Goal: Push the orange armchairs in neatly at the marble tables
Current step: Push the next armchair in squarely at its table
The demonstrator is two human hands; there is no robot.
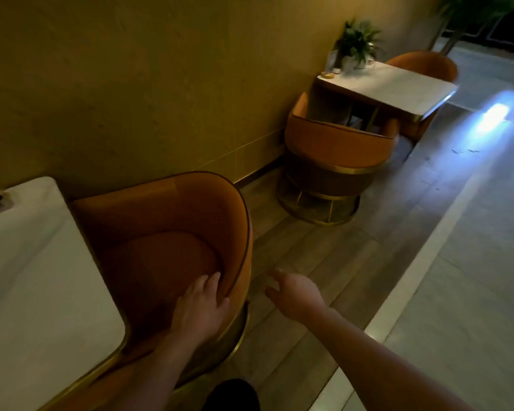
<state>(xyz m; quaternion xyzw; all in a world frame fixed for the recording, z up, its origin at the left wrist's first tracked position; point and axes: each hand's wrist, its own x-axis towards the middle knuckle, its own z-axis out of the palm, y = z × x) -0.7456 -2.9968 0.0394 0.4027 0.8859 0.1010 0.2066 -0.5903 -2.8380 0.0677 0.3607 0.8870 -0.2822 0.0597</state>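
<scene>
A near marble table (pixel 36 277) fills the lower left of the frame, its white top edged in gold. Just right of it, in the lower centre, a near orange armchair (pixel 161 232) is seen from above. Its open front is turned toward the table, and the table's edge overlaps the front of the seat.

The chair's curved back rim is grasped at the bottom centre by the left hand (pixel 201 307), with the fingers laid over the inner side and the thumb on the outer side. To its right, the right hand (pixel 294 295) is held in the air above the wooden floor (pixel 324 256). It is slightly blurred, its fingers are loosely spread, and nothing is touched by it.

A yellow wall (pixel 161 84) runs across the upper left. In the upper right of centre, a second orange armchair (pixel 336 146) on a gold ring base is shown with its back to the viewer, set close in at a far marble table (pixel 398 84). A potted plant (pixel 358 43) stands on that table against the wall. A third orange armchair (pixel 425 65) is partly visible behind the table, in the upper right.
</scene>
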